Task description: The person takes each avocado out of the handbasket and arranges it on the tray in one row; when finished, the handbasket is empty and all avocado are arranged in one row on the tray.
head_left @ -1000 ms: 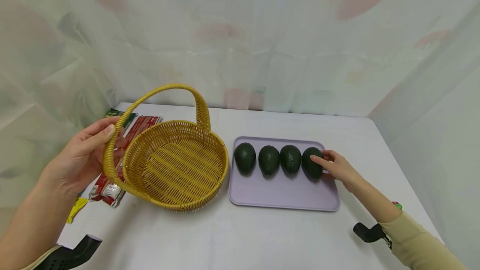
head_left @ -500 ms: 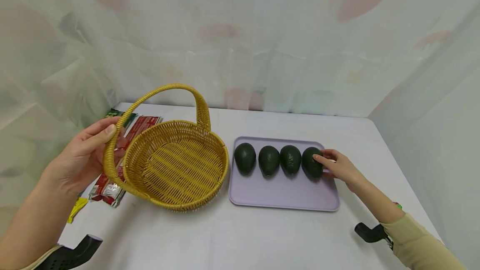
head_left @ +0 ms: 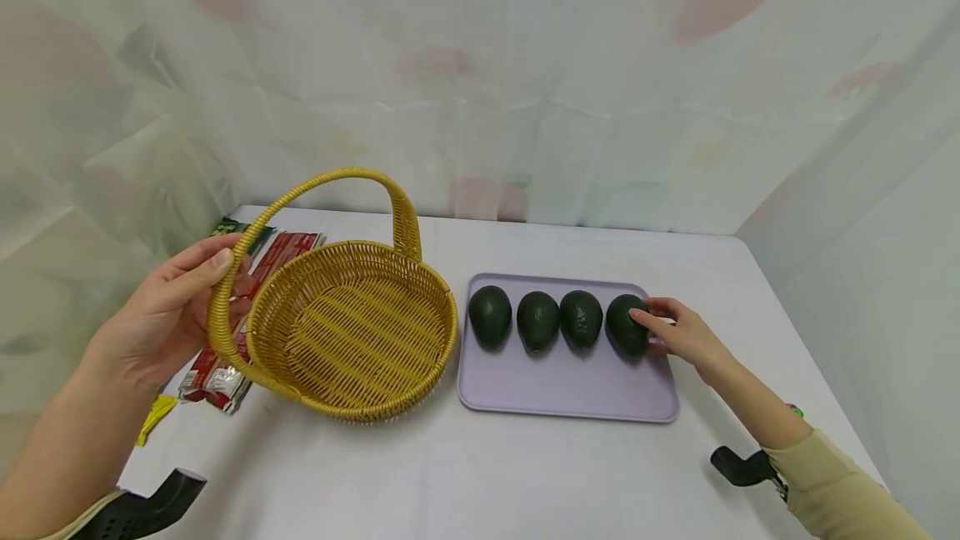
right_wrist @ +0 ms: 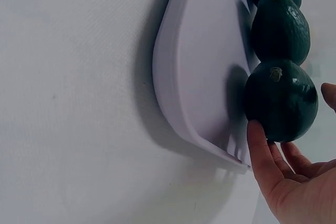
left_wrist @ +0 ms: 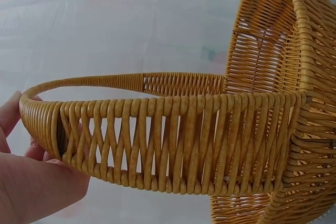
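Observation:
My left hand grips the handle of a yellow wicker basket. The basket is tilted toward me, and its bowl holds nothing. In the left wrist view thumb and fingers wrap the handle's bend. To the right lies a lilac tray with several dark green avocados in a row. My right hand is at the rightmost avocado. In the right wrist view the fingertips touch that avocado's near side, while the thumb stands apart from it.
Red packets lie behind the basket at the left, with a green one at their far end. A yellow wrapper sits near the left table edge. A patterned curtain hangs behind the white table.
My right hand has shifted slightly right, its thumb drawing back across the rightmost avocado. That avocado has moved a little to the right. The left hand and basket stay put.

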Tool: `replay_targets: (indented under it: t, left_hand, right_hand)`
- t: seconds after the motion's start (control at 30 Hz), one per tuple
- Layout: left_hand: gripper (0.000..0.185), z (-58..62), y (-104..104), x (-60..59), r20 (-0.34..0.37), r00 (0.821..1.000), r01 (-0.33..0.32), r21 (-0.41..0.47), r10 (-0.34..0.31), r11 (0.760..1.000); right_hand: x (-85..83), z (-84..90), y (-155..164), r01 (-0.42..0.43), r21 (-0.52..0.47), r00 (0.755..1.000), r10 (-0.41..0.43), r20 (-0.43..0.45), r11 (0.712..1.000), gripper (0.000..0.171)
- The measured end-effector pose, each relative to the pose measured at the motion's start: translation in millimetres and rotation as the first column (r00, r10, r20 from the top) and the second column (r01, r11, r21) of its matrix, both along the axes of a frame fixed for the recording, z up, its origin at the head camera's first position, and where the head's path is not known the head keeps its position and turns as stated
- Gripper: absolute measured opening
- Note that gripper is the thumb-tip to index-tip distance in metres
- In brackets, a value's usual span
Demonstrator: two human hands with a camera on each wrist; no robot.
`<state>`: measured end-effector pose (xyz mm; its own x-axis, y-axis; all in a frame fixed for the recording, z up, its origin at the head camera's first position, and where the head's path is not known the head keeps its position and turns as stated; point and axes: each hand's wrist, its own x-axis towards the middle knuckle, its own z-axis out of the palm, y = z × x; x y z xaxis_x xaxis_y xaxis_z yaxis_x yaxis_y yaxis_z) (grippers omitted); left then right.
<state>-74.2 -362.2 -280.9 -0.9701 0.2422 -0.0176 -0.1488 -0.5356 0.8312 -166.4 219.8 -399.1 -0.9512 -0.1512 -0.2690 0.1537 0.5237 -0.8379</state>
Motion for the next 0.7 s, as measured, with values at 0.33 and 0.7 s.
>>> replay_targets:
  t: [0.33, 0.7]
  left_hand:
    - [0.030, 0.1, 2.4, -0.9, -0.030, 0.999, -0.011, -0.012, 0.011, 1.000]
    - [0.026, 2.5, 7.4, 4.5, -0.062, 0.984, -0.176, -0.163, 0.168, 0.971]
  right_hand:
    - [1.1, 2.6, 1.5, 0.004, 0.004, 1.000, -0.004, -0.029, 1.000, 0.074]
    - [0.8, 2.7, 4.3, 0.011, 0.055, 0.995, -0.005, -0.099, 0.998, 0.072]
